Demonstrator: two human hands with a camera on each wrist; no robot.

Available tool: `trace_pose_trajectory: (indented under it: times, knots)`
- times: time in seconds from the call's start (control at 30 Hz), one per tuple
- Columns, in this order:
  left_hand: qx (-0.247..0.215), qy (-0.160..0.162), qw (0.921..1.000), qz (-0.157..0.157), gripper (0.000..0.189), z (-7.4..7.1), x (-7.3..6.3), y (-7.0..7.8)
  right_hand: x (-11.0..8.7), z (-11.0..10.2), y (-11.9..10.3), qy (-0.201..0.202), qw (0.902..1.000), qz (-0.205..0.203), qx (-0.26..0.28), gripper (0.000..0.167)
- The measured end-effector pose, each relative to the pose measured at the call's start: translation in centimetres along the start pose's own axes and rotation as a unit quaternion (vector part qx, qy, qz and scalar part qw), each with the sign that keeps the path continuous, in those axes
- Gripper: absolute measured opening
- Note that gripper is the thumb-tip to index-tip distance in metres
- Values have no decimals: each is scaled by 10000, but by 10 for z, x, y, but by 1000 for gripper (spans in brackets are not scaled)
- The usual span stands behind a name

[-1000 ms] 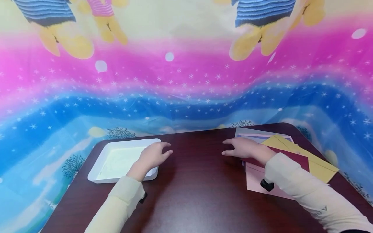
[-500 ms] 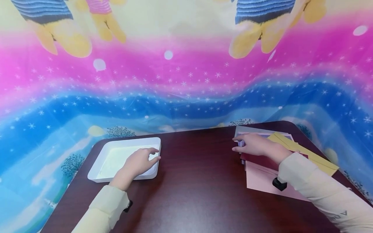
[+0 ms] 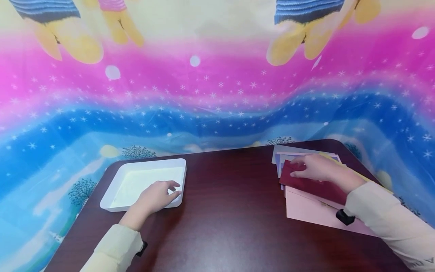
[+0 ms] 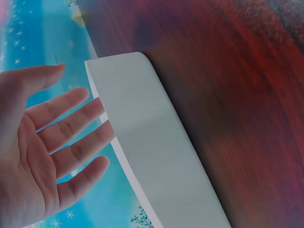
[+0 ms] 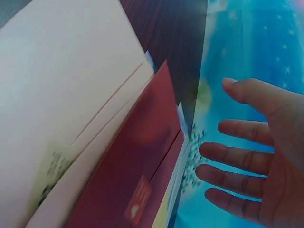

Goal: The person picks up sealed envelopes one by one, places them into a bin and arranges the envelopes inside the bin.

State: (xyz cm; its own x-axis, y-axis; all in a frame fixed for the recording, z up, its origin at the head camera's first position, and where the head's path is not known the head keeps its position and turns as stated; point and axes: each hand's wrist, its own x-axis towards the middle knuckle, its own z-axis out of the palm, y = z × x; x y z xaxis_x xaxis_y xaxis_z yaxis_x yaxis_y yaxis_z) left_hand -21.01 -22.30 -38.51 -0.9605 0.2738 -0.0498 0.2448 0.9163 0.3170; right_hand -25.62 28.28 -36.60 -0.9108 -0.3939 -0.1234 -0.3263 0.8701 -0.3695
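Note:
My left hand (image 3: 154,196), fingers loosely bent and holding nothing, hovers over the near right part of a white rectangular tray (image 3: 110,194). In the left wrist view its fingers are spread beside the tray's outer wall (image 4: 142,114). On the right, my right hand (image 3: 317,168) hovers over a dark red envelope (image 3: 316,190) on a pile, palm down. The right wrist view shows that thumb and fingers apart, with no paper between them. A small red label (image 5: 137,202) is on the red envelope. Beneath it lies a pale pink envelope (image 5: 71,61) with a yellowish label (image 5: 50,175).
Under the red one are more envelopes, among them a grey one (image 3: 276,154) and a yellow one (image 3: 331,157) partly hidden by my right arm. Dark brown tabletop (image 3: 231,196) lies between tray and pile. A printed cloth (image 3: 217,87) hangs behind the table.
My left hand has drawn left and down from the tray's right rim to over the tray. My right hand has moved right, further over the red envelope, baring its left end.

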Motion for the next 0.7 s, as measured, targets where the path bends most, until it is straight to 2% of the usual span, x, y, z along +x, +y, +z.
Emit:
trace_pose_trajectory:
  times: [0.17,0.43,0.7]
  knots:
    - [-31,-116,9999,-31,29,2,-3,1,-11,1,20,59,9996,177,197,60]
    - [-103,-200,9995,-202,22,10,-10,-6,-27,1,52,76,9991,412,-57,67]
    - [-145,-246,9995,-128,16,15,-13,-9,-39,-1,81,62,9985,411,-359,72]
